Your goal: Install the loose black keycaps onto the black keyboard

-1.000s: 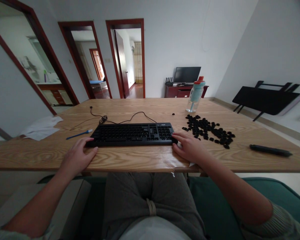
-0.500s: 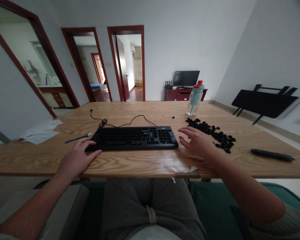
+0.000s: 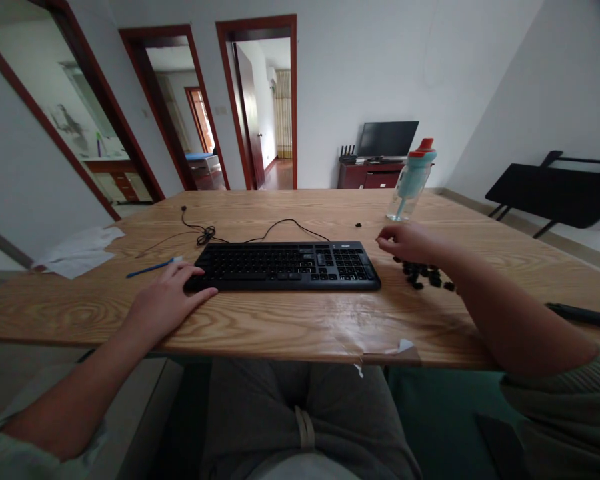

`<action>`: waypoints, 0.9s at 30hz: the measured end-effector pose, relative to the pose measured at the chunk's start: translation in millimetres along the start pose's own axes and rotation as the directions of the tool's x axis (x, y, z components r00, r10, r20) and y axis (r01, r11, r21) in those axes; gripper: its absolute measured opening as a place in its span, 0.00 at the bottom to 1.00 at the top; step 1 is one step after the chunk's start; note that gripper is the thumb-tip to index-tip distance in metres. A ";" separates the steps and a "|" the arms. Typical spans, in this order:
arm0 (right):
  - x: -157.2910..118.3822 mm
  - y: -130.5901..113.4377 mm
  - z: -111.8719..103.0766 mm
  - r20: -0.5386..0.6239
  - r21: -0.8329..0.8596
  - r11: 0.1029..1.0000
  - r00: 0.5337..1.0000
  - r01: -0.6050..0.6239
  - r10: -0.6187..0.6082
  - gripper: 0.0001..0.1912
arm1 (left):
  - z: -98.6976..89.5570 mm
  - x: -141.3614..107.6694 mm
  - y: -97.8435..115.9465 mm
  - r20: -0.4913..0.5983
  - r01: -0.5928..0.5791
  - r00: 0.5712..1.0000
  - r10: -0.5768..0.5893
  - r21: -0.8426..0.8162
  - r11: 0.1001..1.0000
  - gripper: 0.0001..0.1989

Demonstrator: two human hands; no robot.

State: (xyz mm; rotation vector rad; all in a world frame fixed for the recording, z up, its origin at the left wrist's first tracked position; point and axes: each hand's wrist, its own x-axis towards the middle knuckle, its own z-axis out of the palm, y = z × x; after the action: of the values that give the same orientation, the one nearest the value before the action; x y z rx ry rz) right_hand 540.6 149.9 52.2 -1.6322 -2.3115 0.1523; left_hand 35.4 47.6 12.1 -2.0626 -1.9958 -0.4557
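A black keyboard (image 3: 280,285) lies on the wooden table before me, with some keys on it and bare patches showing between them. My left hand (image 3: 173,297) grips its left end, thumb along the front edge and fingers over the corner. Beyond the keyboard's right end, my right hand (image 3: 407,241) hovers with its fingers curled into a pinch. Whatever is between those fingertips, if anything, is too small to name. Loose black keycaps (image 3: 423,273) form a pile beneath this hand, which hides part of it. One single keycap (image 3: 359,225) sits apart behind the keyboard.
A blue brush (image 3: 150,269) and white tissues (image 3: 77,253) lie on the left. The keyboard's cable (image 3: 207,233) coils behind it. At the back right stands a water bottle (image 3: 411,183). A black rod-like object (image 3: 583,315) is by the right edge; tape (image 3: 405,345) peels at the front.
My right hand has moved right and away from me, from beside the keyboard to over the keycap pile, and its fingers have closed. My left hand stays on the keyboard; the view has shifted slightly.
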 end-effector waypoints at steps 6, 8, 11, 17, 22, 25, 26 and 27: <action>-3.4 -60.5 -6.5 0.172 0.479 0.873 0.966 0.090 -0.194 0.22 | -42.8 39.8 83.1 -0.084 -0.294 0.954 0.288 -0.065 0.954 0.24; -3.9 -68.5 1.0 0.215 0.552 0.830 0.947 0.082 -0.237 0.23 | -50.0 52.9 133.6 -0.099 -0.541 0.840 0.533 -0.214 0.813 0.19; -5.7 -66.7 10.9 0.213 0.647 0.759 0.941 0.066 -0.263 0.25 | -37.6 74.4 198.0 -0.110 -0.697 0.692 0.713 -0.356 0.622 0.16; -11.3 -58.8 14.9 0.162 0.747 0.665 0.964 0.020 -0.212 0.25 | 14.3 97.4 234.3 -0.303 -0.700 0.697 0.649 -0.483 0.526 0.12; -12.1 -64.5 15.3 0.180 0.766 0.643 0.959 0.003 -0.218 0.25 | 22.3 86.3 228.4 -0.364 -0.714 0.682 0.635 -0.520 0.469 0.11; -11.5 -65.7 18.1 0.176 0.748 0.663 0.962 0.006 -0.207 0.26 | 22.5 84.8 228.2 -0.359 -0.687 0.707 0.609 -0.551 0.473 0.11; -10.9 -65.2 19.8 0.172 0.743 0.669 0.965 0.004 -0.196 0.26 | 23.2 85.3 228.4 -0.357 -0.679 0.715 0.602 -0.558 0.476 0.11; -10.2 -64.4 21.8 0.168 0.737 0.675 0.968 0.002 -0.187 0.26 | 24.2 85.9 228.6 -0.356 -0.674 0.720 0.596 -0.563 0.478 0.10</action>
State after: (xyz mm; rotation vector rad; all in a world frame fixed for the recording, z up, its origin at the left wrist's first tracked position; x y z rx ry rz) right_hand 479.0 120.0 46.4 -1.0946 -2.0361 1.1494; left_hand 266.8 126.5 33.1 -2.8911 -0.8544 -1.2006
